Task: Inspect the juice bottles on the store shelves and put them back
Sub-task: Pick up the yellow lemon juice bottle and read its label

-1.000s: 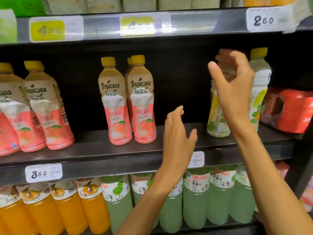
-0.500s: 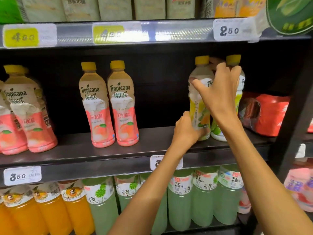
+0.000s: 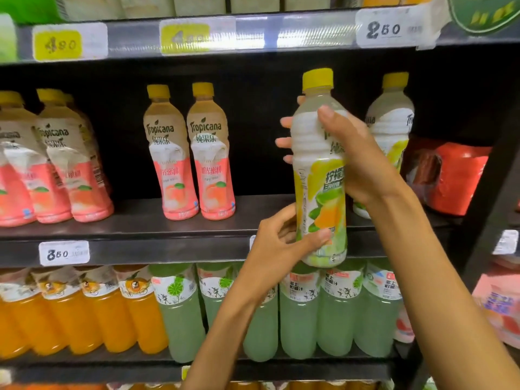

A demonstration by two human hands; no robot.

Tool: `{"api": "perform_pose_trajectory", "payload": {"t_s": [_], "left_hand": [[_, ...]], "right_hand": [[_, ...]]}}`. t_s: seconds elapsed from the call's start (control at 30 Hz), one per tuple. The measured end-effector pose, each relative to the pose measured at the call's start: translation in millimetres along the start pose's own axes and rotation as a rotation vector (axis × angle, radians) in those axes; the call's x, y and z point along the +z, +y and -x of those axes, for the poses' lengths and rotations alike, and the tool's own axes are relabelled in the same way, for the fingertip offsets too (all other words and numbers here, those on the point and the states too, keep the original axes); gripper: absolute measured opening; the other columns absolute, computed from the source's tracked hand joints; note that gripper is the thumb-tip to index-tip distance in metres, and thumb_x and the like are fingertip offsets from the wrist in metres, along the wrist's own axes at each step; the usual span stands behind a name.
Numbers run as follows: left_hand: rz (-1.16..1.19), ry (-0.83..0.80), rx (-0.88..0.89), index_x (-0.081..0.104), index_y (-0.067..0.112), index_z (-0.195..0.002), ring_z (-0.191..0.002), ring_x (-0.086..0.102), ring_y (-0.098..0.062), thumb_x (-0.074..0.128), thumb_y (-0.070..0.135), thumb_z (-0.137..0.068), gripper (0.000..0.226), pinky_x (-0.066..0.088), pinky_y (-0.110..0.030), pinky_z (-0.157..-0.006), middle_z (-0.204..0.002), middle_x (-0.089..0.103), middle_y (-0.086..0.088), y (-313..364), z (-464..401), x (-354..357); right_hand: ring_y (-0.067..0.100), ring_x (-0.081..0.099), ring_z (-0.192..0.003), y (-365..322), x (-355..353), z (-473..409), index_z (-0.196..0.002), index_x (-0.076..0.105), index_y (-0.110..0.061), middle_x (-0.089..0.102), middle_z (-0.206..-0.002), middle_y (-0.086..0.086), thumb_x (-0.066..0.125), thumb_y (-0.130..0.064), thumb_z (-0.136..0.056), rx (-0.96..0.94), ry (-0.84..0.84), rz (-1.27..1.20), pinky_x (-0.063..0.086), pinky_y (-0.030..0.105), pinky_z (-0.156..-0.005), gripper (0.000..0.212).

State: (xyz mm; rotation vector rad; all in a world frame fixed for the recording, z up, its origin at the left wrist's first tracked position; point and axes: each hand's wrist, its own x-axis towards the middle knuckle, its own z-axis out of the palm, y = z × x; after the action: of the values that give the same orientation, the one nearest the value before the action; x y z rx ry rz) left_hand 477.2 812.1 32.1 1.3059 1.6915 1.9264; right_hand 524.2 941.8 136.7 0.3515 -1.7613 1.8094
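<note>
- Bottle [image 3: 319,175] with a yellow cap and a lemon-lime label is held upright in front of the middle shelf [image 3: 140,220], clear of the board, its base level with the shelf's front edge.
- Right hand [image 3: 357,156] wraps the bottle's upper half from the right, thumb across the white part of the label, fingertips showing past the left side.
- Left hand [image 3: 281,243] grips the bottle's lower end from the left, thumb lying across the front near the base, fingers curled behind.
- Second lemon bottle [image 3: 391,128] stands on the shelf just behind the right wrist, partly hidden by it.
- Two peach bottles [image 3: 191,156] stand side by side, touching, to the left of the held bottle; more peach bottles [image 3: 56,164] lean at the far left.
- Red pack [image 3: 455,175] sits at the shelf's right end.
- Price tag [image 3: 64,253] on the shelf's front edge reads 350; tags on the shelf above are blurred in part.
- Below, orange bottles [image 3: 84,311] fill the left and green bottles [image 3: 334,308] the right, behind the left forearm.
</note>
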Motion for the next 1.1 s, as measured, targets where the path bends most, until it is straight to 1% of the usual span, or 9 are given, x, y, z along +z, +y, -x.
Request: {"api": "perform_pose_trajectory", "payload": {"t_s": [0.27, 0.37, 0.47, 0.53, 0.63, 0.73, 0.87, 0.97, 1.1], "left_hand": [[0.168, 0.102, -0.163, 0.058, 0.028, -0.125, -0.120, 0.057, -0.021, 0.047, 0.053, -0.085, 0.049, 0.041, -0.044, -0.105, -0.130, 0.060, -0.004, 1.0, 38.8, -9.1], [0.383, 0.156, -0.264, 0.057, 0.014, -0.126, -0.102, 0.066, -0.029, 0.055, 0.056, -0.075, 0.067, 0.051, -0.047, -0.091, -0.121, 0.064, -0.015, 5.1, 47.0, -17.0], [0.597, 0.019, -0.316, 0.057, 0.005, -0.125, -0.078, 0.069, -0.029, 0.058, 0.053, -0.077, 0.069, 0.056, -0.039, -0.066, -0.102, 0.070, -0.016, 13.7, 52.2, -23.4], [0.594, -0.043, -0.357, 0.057, 0.005, -0.125, -0.080, 0.069, -0.030, 0.053, 0.052, -0.082, 0.064, 0.057, -0.044, -0.069, -0.100, 0.070, -0.016, 14.1, 54.1, -24.2], [0.307, 0.010, -0.383, 0.067, 0.027, -0.110, -0.103, 0.067, -0.015, 0.044, 0.061, -0.075, 0.054, 0.048, -0.040, -0.096, -0.109, 0.072, 0.001, 7.6, 57.2, -30.2], [0.189, 0.027, -0.305, 0.070, 0.041, -0.093, -0.096, 0.066, 0.002, 0.042, 0.071, -0.066, 0.049, 0.049, -0.015, -0.081, -0.100, 0.072, 0.019, 8.7, 60.2, -30.1], [0.333, 0.082, -0.300, 0.074, 0.033, -0.092, -0.084, 0.071, -0.010, 0.050, 0.073, -0.067, 0.053, 0.050, -0.029, -0.079, -0.090, 0.075, 0.008, 0.3, 58.3, -26.1], [0.649, -0.146, -0.384, 0.067, 0.010, -0.101, -0.069, 0.065, -0.019, 0.042, 0.071, -0.081, 0.069, 0.053, -0.033, -0.067, -0.080, 0.068, -0.006, 3.5, 57.4, -30.6], [0.709, -0.288, -0.463, 0.068, 0.004, -0.100, -0.072, 0.068, -0.022, 0.027, 0.061, -0.093, 0.071, 0.056, -0.031, -0.067, -0.082, 0.069, -0.010, 3.5, 57.9, -33.8]], "right_hand": [[0.021, 0.066, -0.078, 13.2, 36.4, 19.7, -0.105, 0.060, -0.009, 0.066, -0.083, 0.007, 0.056, -0.034, -0.093, 0.050, 0.122, -0.240, 0.058, 0.033, -0.066, 0.028], [0.022, 0.066, -0.086, 15.9, 39.0, 19.7, -0.110, 0.058, -0.007, 0.067, -0.091, 0.009, 0.048, -0.040, -0.095, 0.099, 0.069, -0.408, 0.055, 0.037, -0.076, 0.038], [0.022, 0.071, -0.085, 20.1, 42.9, 16.9, -0.103, 0.062, -0.012, 0.072, -0.089, 0.007, 0.049, -0.047, -0.087, 0.193, 0.059, -0.581, 0.058, 0.036, -0.076, 0.040], [0.020, 0.071, -0.079, 23.3, 47.1, 16.2, -0.100, 0.063, -0.011, 0.072, -0.089, 0.008, 0.048, -0.046, -0.089, 0.232, 0.085, -0.654, 0.059, 0.033, -0.069, 0.039], [0.019, 0.068, -0.076, 29.7, 47.7, 17.9, -0.099, 0.062, -0.009, 0.069, -0.087, 0.008, 0.049, -0.038, -0.093, 0.212, 0.153, -0.524, 0.058, 0.032, -0.068, 0.033], [0.021, 0.070, -0.081, 32.3, 49.2, 21.0, -0.100, 0.064, -0.010, 0.070, -0.087, 0.008, 0.057, -0.034, -0.092, 0.165, 0.212, -0.247, 0.059, 0.034, -0.072, 0.027], [0.028, 0.066, -0.094, 30.9, 51.7, 23.7, -0.103, 0.068, -0.011, 0.067, -0.094, 0.012, 0.054, -0.047, -0.092, 0.190, 0.158, -0.133, 0.055, 0.041, -0.086, 0.040], [0.030, 0.062, -0.106, 28.2, 52.6, 24.6, -0.121, 0.056, -0.004, 0.062, -0.108, 0.017, 0.044, -0.047, -0.095, 0.239, 0.107, -0.340, 0.051, 0.042, -0.092, 0.052], [0.021, 0.072, -0.082, 25.9, 56.2, 24.1, -0.100, 0.064, -0.009, 0.073, -0.087, 0.009, 0.044, -0.043, -0.095, 0.263, 0.140, -0.437, 0.059, 0.033, -0.073, 0.040]]}}
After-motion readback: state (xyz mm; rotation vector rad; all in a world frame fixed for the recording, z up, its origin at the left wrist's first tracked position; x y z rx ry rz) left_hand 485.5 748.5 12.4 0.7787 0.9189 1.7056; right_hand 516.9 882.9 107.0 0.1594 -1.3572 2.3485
